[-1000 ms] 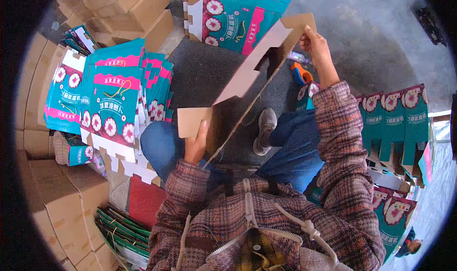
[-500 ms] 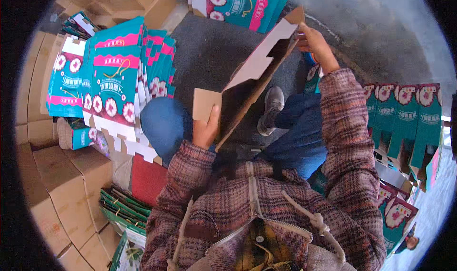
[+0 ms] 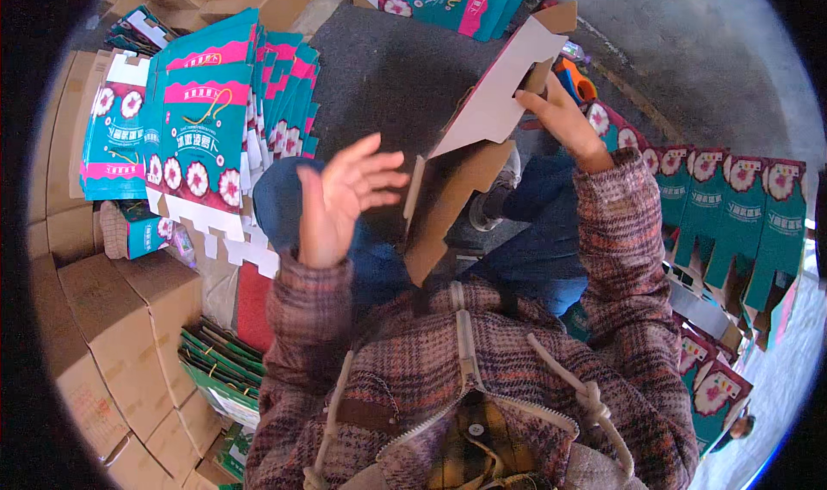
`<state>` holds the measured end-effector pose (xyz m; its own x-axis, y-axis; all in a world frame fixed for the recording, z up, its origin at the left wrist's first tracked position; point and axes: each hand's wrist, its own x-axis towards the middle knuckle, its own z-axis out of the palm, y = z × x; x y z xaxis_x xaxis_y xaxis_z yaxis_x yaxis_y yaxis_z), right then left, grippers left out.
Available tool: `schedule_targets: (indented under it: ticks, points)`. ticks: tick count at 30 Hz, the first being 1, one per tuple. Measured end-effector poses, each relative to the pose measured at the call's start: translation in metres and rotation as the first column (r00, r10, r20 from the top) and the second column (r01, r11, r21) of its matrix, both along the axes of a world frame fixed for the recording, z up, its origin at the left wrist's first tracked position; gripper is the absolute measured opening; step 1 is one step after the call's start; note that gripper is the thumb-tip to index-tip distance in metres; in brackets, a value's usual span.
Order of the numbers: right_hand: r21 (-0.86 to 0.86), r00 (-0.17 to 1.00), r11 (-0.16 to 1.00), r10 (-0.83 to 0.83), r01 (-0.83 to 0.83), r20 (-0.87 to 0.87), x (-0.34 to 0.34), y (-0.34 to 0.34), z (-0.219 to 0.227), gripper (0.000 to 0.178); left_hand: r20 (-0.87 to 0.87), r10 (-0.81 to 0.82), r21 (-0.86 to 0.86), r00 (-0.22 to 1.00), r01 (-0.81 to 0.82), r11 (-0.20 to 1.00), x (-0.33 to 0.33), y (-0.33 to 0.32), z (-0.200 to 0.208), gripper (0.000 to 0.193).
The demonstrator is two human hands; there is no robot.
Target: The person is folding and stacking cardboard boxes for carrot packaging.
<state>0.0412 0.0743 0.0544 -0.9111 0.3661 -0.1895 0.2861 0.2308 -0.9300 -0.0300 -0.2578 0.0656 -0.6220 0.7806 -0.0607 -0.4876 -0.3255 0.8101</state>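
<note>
A partly folded cardboard carton, its inner faces white and plain brown, stands aslant above my knees. My right hand grips its far right end, the thumb on the near side by a flap and some fingers hidden behind the board. To the left of the carton's near end is my left hand, open, fingers spread and palm showing, apart from the board. Between the carton's panels the brown flap hangs down toward my lap.
Flat teal and pink printed cartons are piled at my left, beside stacked brown boxes. More flat cartons lie ahead. At right, teal cartons stand in a row. An orange object lies beyond my right hand. Green folded packages sit lower left.
My left hand has let go of the carton's near left end and opened, moving up and left. My right hand has shifted its hold lower, and the carton has turned, showing more of its inside.
</note>
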Motion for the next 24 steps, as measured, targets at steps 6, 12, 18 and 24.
schedule_targets:
  ticks: [6,12,18,24]
  points:
    - [-0.147,0.989,0.988,-0.068,0.048,-0.134,-0.009,0.0,-0.034,0.051,-0.378,-0.514,-0.57,0.77,0.244,0.785,-0.048,0.07,-0.025,0.062]
    - [-0.348,0.958,0.924,-0.232,0.161,-0.172,-0.006,-0.016,-0.03,0.056,-0.481,-0.726,-0.765,0.491,0.169,0.621,-0.054,0.123,-0.008,0.094]
    - [-0.292,0.951,0.94,-0.24,0.178,-0.194,-0.003,-0.007,-0.045,0.059,-0.618,-0.652,-0.755,0.439,-0.101,0.648,-0.047,0.13,-0.023,0.07]
    - [-0.445,0.901,0.867,-0.357,0.223,-0.245,-0.005,-0.005,-0.011,0.034,-0.342,-0.279,-0.522,0.897,0.066,0.851,-0.098,0.07,-0.054,0.044]
